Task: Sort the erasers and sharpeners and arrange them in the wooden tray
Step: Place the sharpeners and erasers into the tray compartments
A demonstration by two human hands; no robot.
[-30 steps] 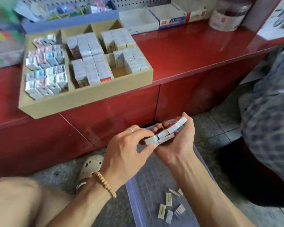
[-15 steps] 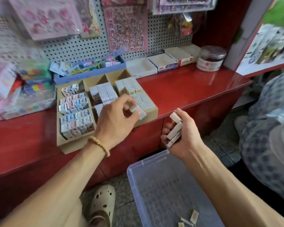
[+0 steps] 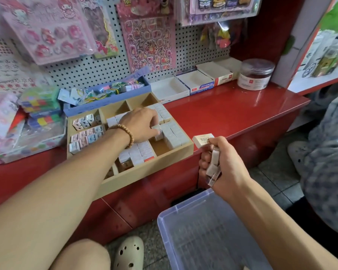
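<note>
The wooden tray [image 3: 150, 168] sits on the red counter, divided into compartments. Its left compartments hold small sharpeners [image 3: 86, 131]; the middle and right ones hold rows of white boxed erasers [image 3: 174, 133]. My left hand [image 3: 142, 125] reaches into the tray and pinches one eraser [image 3: 157, 128] at the row in the right compartment. My right hand [image 3: 220, 164] hovers just right of the tray's front corner, gripping a few erasers [image 3: 213, 162], with one eraser [image 3: 203, 139] sticking out at the top.
A clear plastic bin [image 3: 203, 236] stands on the floor below my right arm. Behind the tray lie a blue box [image 3: 107, 98] of trinkets, open white cartons [image 3: 193, 84] and a round jar [image 3: 255, 75]. Another person's patterned clothing [image 3: 326, 152] fills the right edge.
My left hand took an eraser from my right hand's stack and carried it up into the tray's right compartment. The view tilted up from the floor bin to the counter.
</note>
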